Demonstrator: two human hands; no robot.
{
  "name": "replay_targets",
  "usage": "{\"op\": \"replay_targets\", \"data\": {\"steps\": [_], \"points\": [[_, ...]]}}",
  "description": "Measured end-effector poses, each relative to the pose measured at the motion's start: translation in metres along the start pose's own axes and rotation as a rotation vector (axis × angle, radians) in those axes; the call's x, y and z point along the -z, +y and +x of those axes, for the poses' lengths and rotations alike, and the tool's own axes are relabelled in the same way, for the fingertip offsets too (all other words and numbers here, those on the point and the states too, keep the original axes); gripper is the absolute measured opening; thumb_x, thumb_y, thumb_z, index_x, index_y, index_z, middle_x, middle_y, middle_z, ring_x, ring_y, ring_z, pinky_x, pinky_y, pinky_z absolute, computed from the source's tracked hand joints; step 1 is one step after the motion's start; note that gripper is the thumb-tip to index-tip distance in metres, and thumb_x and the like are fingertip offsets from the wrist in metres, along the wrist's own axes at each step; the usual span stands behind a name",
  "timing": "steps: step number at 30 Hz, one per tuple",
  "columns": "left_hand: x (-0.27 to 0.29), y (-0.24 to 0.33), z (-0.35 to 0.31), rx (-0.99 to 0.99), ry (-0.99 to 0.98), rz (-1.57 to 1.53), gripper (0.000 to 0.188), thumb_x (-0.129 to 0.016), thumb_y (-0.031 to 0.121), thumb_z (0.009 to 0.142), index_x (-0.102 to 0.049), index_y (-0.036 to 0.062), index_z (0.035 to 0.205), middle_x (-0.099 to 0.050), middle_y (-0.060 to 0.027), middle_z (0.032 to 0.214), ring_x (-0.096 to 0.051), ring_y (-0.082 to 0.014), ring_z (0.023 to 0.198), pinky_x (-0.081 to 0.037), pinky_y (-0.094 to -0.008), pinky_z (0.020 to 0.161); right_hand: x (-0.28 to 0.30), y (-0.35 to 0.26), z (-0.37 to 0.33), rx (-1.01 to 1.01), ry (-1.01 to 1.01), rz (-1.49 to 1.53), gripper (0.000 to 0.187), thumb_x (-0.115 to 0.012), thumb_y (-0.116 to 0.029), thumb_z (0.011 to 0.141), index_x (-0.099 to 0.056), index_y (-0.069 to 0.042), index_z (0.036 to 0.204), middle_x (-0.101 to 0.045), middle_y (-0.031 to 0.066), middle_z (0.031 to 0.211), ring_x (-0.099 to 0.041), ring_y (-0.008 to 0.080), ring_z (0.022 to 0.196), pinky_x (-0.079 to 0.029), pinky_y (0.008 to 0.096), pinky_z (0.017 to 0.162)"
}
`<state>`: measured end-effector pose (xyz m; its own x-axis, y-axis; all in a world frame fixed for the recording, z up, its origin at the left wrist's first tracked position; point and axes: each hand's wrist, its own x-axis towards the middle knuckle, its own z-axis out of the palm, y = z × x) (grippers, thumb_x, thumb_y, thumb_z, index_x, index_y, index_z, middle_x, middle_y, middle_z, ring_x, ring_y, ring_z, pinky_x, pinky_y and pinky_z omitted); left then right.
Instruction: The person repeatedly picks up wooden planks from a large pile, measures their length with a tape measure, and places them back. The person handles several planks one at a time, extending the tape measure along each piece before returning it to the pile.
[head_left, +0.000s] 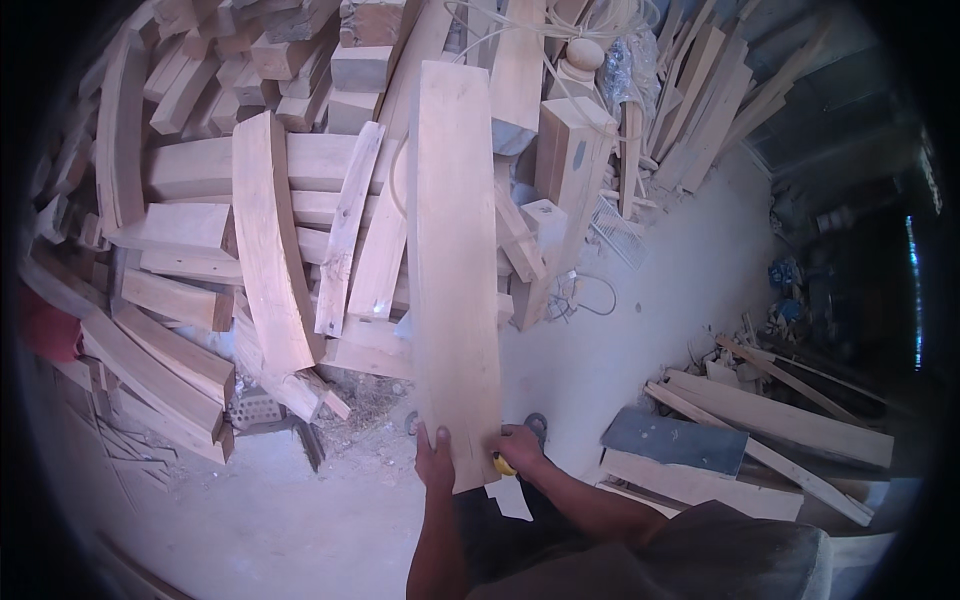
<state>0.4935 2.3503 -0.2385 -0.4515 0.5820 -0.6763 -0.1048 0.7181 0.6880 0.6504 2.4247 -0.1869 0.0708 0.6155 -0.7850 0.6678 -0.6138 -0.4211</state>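
Note:
A long, wide wooden board [455,250] stretches away from me, its near end just above my dark trousers. My left hand [434,460] grips the board's left edge close to that end, thumb lying on the upper face. On the opposite edge, my right hand [518,447] is closed around a small yellow object [504,465], pressed against the board's side. The fingers cover most of this object, so its kind is unclear. Just past the near end shows a white flat piece [511,498] against my trousers.
Thick timber beams [190,165] are heaped at the left and back. A squared post [575,150] leans beyond the board, beside a coiled pale cable [585,40]. At right lie more planks [780,415] with a dark grey slab [673,441]. Dusty concrete floor [660,270] runs between.

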Motion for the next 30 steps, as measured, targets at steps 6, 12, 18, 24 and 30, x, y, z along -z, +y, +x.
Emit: {"op": "replay_targets", "data": {"steps": [6, 12, 18, 24, 30], "points": [[0.065, -0.031, 0.042, -0.022, -0.118, -0.074, 0.06, -0.057, 0.049, 0.099, -0.062, -0.0002, 0.132, -0.07, -0.0214, 0.117, -0.065, -0.0281, 0.108, -0.047, -0.0395, 0.098, -0.037, -0.053, -0.054, 0.035, -0.085, -0.104, 0.045, -0.071, -0.023, 0.071, -0.071, 0.006, 0.106, -0.073, 0.0218, 0.089, -0.072, 0.0266, 0.083, -0.055, 0.0359, 0.079], [0.141, -0.064, 0.097, 0.065, -0.031, -0.17, 0.049, -0.055, 0.038, 0.102, -0.071, -0.0075, 0.112, -0.072, -0.0128, 0.103, -0.062, -0.0197, 0.099, -0.048, -0.0365, 0.092, -0.099, -0.101, -0.087, 0.163, -0.283, -0.096, 0.071, -0.069, -0.019, 0.07, -0.055, 0.009, 0.134, -0.07, 0.0215, 0.094, -0.07, 0.0253, 0.081, -0.054, 0.0322, 0.078], [0.176, -0.055, 0.106, 0.183, -0.147, -0.476, 0.057, -0.047, 0.044, 0.105, -0.055, 0.0005, 0.14, -0.063, -0.0135, 0.131, -0.057, -0.0223, 0.118, -0.042, -0.0362, 0.104, -0.159, -0.051, -0.042, 0.332, -0.167, 0.094, 0.067, -0.067, -0.008, 0.075, -0.051, 0.006, 0.138, -0.07, 0.0127, 0.098, -0.067, 0.0183, 0.082, -0.054, 0.0304, 0.077], [0.172, -0.068, 0.097, 0.185, -0.336, -0.767, 0.069, -0.035, 0.056, 0.105, -0.039, 0.0058, 0.153, -0.05, -0.0141, 0.148, -0.049, -0.0266, 0.134, -0.038, -0.04, 0.111, -0.109, -0.074, -0.034, 0.185, -0.205, 0.358, 0.038, -0.068, -0.007, 0.08, -0.065, 0.003, 0.116, -0.069, 0.0092, 0.089, -0.063, 0.0124, 0.076, -0.05, 0.027, 0.068], [0.164, -0.065, 0.039, 0.134, -0.063, -0.607, 0.062, -0.047, 0.044, 0.105, -0.054, -0.0069, 0.139, -0.062, -0.0164, 0.133, -0.057, -0.025, 0.124, -0.039, -0.0339, 0.109, -0.071, -0.044, -0.052, 0.105, -0.377, 0.332, 0.048, -0.072, -0.005, 0.077, -0.063, 0.003, 0.123, -0.065, 0.0044, 0.086, -0.061, 0.0109, 0.077, -0.048, 0.0254, 0.068]]}}
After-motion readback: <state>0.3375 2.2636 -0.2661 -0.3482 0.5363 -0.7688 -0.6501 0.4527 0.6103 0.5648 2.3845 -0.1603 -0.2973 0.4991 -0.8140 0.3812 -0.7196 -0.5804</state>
